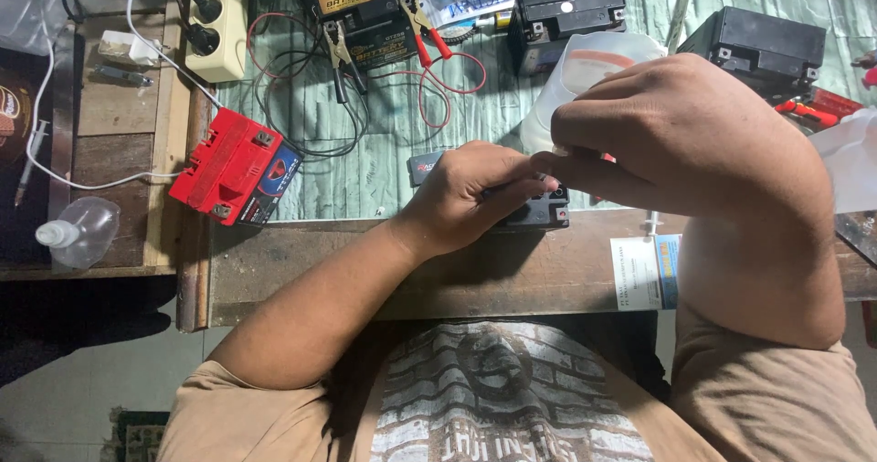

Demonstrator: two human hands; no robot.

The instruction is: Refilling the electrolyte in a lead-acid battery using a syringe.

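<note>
Black and compact, a small battery sits at the near edge of a workbench, close against the person's body where both arms can reach it without stretching. The left hand lies over the battery's top, fingers curled down its far side, a grip that appears meant to keep the case from sliding. The right hand hovers just above and to the right, its fingertips drawn together in a pinch that meets the left thumb over the battery's upper edge; whatever small item is pinched is hidden by the fingers and cannot be made out. Just behind the hands stands a translucent plastic jug, partly covered by the right hand.

Green patterned sheeting covers the bench beyond the bare wooden edge. A red battery lies tilted at the left corner, well apart from the work. Further back, a black and yellow battery has two crocodile clips, one dark and one red, resting against it with their red leads looping loosely across the sheeting. Two more black batteries line the rear, and a clear bottle lies on the shelf at far left.
</note>
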